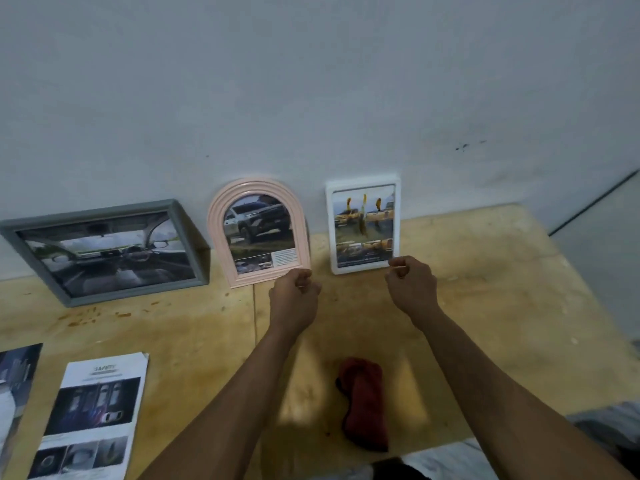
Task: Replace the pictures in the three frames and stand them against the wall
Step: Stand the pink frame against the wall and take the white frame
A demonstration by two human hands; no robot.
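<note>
Three frames lean against the wall on the wooden table (485, 289). A grey rectangular frame (104, 251) at the left shows a car interior. The pink arched frame (258, 233) in the middle shows a pickup truck. A white upright frame (363, 226) at the right shows yellow vehicles. My left hand (294, 296) hovers just below the pink frame's lower right corner, fingers loosely curled and holding nothing. My right hand (410, 285) is at the white frame's lower right corner, also loosely curled, its thumb overlapping that corner.
A red cloth (363, 403) lies crumpled on the table between my forearms. Printed car brochure sheets (93, 414) lie at the near left, with another sheet (14, 382) at the left edge. The table's right edge runs diagonally at the far right.
</note>
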